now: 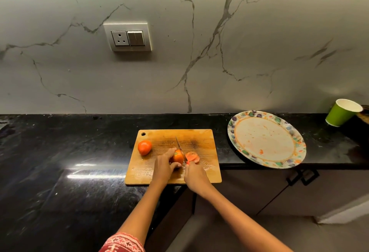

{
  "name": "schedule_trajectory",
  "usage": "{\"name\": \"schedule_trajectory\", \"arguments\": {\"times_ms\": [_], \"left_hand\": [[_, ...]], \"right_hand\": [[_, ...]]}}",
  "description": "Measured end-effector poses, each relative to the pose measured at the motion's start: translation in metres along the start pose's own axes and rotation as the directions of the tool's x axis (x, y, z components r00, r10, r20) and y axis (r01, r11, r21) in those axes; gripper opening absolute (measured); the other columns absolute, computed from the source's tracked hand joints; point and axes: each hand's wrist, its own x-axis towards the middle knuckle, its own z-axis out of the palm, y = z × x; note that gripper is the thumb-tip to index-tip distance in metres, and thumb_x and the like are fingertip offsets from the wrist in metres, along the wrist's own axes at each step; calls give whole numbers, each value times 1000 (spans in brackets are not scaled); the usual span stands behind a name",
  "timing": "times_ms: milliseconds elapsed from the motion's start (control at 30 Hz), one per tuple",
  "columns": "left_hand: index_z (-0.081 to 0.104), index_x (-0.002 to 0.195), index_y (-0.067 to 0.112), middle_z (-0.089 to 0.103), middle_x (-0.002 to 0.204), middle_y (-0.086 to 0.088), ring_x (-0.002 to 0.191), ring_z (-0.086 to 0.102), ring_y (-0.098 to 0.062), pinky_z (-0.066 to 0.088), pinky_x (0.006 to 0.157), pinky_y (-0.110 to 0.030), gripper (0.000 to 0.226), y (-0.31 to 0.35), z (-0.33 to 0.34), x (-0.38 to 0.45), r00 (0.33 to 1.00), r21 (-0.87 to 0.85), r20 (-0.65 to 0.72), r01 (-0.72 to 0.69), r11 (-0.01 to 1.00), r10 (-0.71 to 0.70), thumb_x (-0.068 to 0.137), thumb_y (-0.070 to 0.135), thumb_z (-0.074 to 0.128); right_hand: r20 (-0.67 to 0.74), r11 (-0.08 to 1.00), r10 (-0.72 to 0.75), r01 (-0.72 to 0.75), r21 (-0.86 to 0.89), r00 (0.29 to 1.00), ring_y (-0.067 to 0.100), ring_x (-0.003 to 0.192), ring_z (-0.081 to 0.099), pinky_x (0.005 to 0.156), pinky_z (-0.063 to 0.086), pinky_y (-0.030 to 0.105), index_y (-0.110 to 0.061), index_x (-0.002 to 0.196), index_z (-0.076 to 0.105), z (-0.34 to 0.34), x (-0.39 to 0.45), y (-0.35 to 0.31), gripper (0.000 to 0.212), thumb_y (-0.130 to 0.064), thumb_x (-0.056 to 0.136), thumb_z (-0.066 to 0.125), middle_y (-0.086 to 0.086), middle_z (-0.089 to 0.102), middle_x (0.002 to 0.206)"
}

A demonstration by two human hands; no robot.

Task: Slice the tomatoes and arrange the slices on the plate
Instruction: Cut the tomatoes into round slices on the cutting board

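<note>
On the wooden cutting board my left hand grips a partly cut tomato between fingers and thumb. My right hand holds a knife whose blade rests against the tomato's right face. A few cut slices lie just right of the blade. A whole tomato sits near the board's left edge. The patterned plate stands to the right of the board and carries no slices.
The board lies on a black stone counter against a marble wall. A green paper cup leans at the far right. Below the counter's front edge are cabinet doors with black handles. A wall socket is set above.
</note>
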Motion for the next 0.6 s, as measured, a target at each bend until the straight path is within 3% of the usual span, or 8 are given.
{"name": "schedule_trajectory", "arguments": {"times_ms": [367,500,600], "left_hand": [[56,125,9,61,123,-8,116,54,-19,37,90,-16,56,6,-1,-5,1000,27,-16,-15,1000,15,73,0,73],[60,119,15,65,113,-5,105,60,-19,44,84,-19,52,5,1,-6,998,33,8,-56,998,56,72,-3,71],[58,123,12,64,118,-6,108,59,-19,40,86,-17,53,7,0,-5,999,48,-1,-39,998,39,73,-1,72]], "right_hand": [[4,999,20,-20,-45,1000,33,109,55,82,45,34,1,117,50,-5,-7,-2,28,-14,100,34,20,56,118],[20,998,39,-38,-56,999,34,107,56,75,40,31,1,115,52,-9,2,-4,28,-15,100,35,21,58,116],[17,999,11,-10,-54,1000,33,106,56,72,35,29,0,115,53,-8,9,-7,28,-16,100,34,20,59,115]]}}
